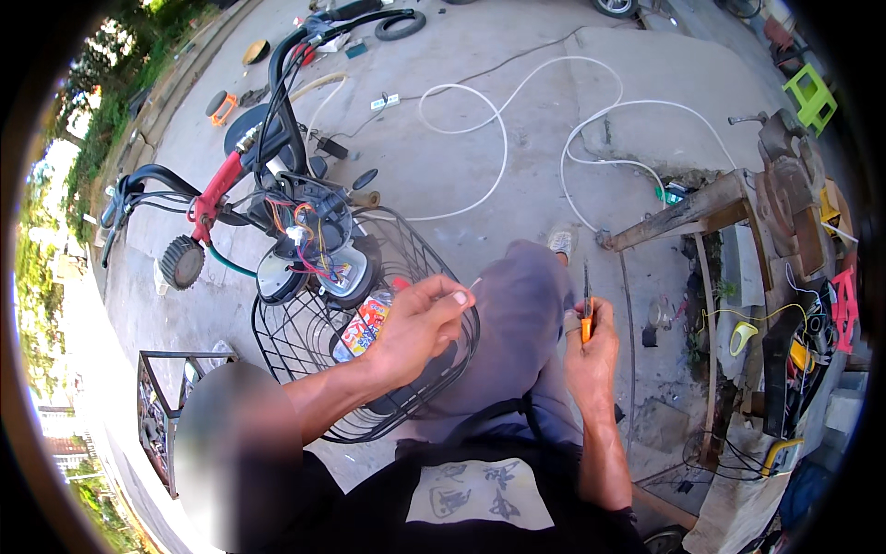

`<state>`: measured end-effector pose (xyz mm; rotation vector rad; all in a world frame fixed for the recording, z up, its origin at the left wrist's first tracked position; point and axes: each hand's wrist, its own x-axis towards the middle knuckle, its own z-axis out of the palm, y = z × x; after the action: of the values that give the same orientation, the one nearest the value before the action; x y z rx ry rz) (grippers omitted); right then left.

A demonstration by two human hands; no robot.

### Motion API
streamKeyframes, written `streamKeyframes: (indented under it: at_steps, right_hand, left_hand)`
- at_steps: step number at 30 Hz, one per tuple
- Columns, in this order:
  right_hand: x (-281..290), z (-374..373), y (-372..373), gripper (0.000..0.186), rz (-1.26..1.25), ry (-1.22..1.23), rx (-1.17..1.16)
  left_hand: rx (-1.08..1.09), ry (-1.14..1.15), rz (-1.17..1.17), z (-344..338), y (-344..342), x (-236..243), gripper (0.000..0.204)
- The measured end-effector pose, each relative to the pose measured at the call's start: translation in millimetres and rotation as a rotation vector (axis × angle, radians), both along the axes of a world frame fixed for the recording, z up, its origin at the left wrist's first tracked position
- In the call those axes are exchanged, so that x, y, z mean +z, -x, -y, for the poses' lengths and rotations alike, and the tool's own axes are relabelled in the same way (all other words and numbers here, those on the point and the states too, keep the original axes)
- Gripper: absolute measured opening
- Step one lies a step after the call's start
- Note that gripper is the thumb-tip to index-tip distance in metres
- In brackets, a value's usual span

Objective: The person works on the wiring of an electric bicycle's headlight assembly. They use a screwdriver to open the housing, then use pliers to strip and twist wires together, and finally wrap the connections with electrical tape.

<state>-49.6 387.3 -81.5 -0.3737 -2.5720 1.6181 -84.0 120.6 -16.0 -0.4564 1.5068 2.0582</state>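
My left hand reaches over a black wire basket, thumb and fingertips pinched together. A tiny pale sliver shows at the fingertips, too small to name. My right hand, held up beside my right leg, is closed round an orange-handled screwdriver, its thin dark shaft pointing away from me. Behind the basket, the front of a two-wheeler has its instrument housing opened, and coloured wires with white connectors hang out. A colourful printed packet lies in the basket, partly hidden by my left hand.
A rusty metal stand with a vise rises at the right, tools and cables heaped around it. A white hose loops over the concrete. Red-and-black handlebars stick out at the left. A green stool stands far right.
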Motion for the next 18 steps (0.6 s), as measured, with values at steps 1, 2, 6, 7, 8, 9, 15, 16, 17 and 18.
streamKeyframes:
  at_steps: [1, 2, 6, 7, 8, 9, 15, 16, 17, 18]
  right_hand:
    - [1.3, 4.7, -1.5, 0.03, 0.064, 0.061, 0.017]
    - [2.9, 9.8, -2.9, 0.033, 0.071, 0.103, 0.058]
    - [-11.5, 10.3, -13.5, 0.055, 0.005, 0.215, 0.202]
    - [-12.1, 8.6, -16.5, 0.057, -0.038, 0.16, 0.202]
    - [0.5, -0.3, -18.0, 0.062, -0.044, 0.106, 0.248]
    - [8.3, -4.3, -21.5, 0.065, -0.047, 0.045, 0.237]
    - [9.7, -79.7, -71.4, 0.084, -0.462, -0.433, -0.047]
    - [10.2, -104.0, -91.1, 0.087, -0.54, -0.564, -0.141]
    - [10.6, -126.8, -114.0, 0.09, -0.614, -0.694, -0.232]
    - [10.0, -148.2, -132.1, 0.091, -0.612, -0.783, -0.367]
  left_hand:
    - [0.01, 0.0, 0.004, 0.2, -0.3, -0.6, 0.012]
    - [0.017, 0.0, 0.007, 0.3, 0.3, -2.7, 0.012]
    - [0.03, 0.038, 0.002, -12.3, 4.3, 11.0, 0.009]
    - [0.041, 0.124, -0.042, -18.5, 2.6, 14.5, 0.008]
    - [0.017, 0.183, -0.088, -16.4, 1.0, 10.6, 0.007]
    - [-0.021, 0.145, -0.226, -3.2, -1.8, -6.6, 0.007]
    - [-0.092, 0.341, -0.535, 6.0, -12.1, -2.7, 0.009]
    - [-0.12, 0.349, -0.479, -2.4, -19.4, 12.6, 0.015]
    - [-0.185, 0.383, -0.484, -2.7, -18.6, 16.6, 0.018]
    - [-0.176, 0.38, -0.456, -2.1, -20.5, 19.7, 0.017]
